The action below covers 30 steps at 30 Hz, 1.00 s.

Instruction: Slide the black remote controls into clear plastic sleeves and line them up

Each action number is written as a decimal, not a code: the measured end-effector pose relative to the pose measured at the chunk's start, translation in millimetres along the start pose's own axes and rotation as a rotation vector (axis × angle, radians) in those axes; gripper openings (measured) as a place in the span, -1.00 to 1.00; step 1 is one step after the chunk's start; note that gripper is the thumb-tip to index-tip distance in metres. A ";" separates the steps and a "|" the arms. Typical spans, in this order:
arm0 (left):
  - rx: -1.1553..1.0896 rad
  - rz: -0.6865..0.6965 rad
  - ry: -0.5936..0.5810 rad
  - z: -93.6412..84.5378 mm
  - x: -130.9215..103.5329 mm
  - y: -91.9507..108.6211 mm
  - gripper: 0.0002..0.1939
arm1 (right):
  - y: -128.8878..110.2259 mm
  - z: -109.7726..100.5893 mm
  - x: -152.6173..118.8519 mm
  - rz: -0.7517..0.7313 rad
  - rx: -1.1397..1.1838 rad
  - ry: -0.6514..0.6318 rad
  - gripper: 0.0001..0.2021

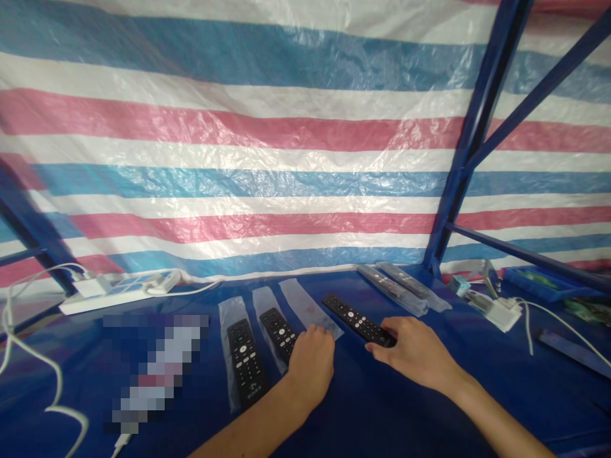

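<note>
My right hand (417, 353) grips the lower end of a black remote control (356, 316), its buttons facing up and its far end raised toward the left. With fingers curled, my left hand (310, 366) is closed at the near end of a flat clear plastic sleeve (303, 299); the fingertips are hidden. Beside that hand, a second remote (279, 329) lies on another plastic sleeve (263, 298), its lower end covered by the hand. Farther left, a third remote (244, 356) rests on its own sleeve (230, 310), partly behind my left forearm.
Two bagged remotes (384, 283) lie at the back of the blue table (372, 407). A white power strip (119, 292) with cables stands back left. White chargers (501, 312) and a blue tray (544, 283) are at right. Blue metal posts (472, 140) frame a striped tarp (267, 127).
</note>
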<state>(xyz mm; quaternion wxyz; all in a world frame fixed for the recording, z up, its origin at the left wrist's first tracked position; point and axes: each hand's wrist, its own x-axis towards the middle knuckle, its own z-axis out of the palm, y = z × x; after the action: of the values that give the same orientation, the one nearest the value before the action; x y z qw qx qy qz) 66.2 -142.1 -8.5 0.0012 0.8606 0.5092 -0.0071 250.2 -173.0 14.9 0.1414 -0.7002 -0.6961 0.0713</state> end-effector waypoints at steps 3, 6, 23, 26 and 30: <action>-0.012 0.007 0.011 2.9 2.6 -2.6 -0.67 | 6.7 -6.2 -14.6 0.010 0.028 -0.016 -0.76; -0.049 0.001 -0.016 3.2 3.9 -7.0 -0.65 | 11.1 -10.4 -26.5 -0.012 0.037 -0.019 -0.77; -0.035 -0.030 0.108 1.1 5.2 -7.6 -0.62 | 16.6 -18.0 -51.1 -0.041 0.003 -0.104 -0.85; -0.040 0.001 0.099 -2.4 3.0 -3.9 -0.59 | 16.0 -12.3 -49.6 -0.051 0.006 -0.081 -0.85; -0.036 0.067 0.095 0.0 3.7 -1.5 -0.61 | 13.1 -0.3 -47.3 -0.047 0.008 -0.043 -0.85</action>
<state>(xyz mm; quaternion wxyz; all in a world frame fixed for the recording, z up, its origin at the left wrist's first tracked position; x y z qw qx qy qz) 66.6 -138.2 -8.5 -0.0073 0.8763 0.4797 0.0429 261.8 -220.0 6.7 0.1308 -0.6812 -0.7151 0.0861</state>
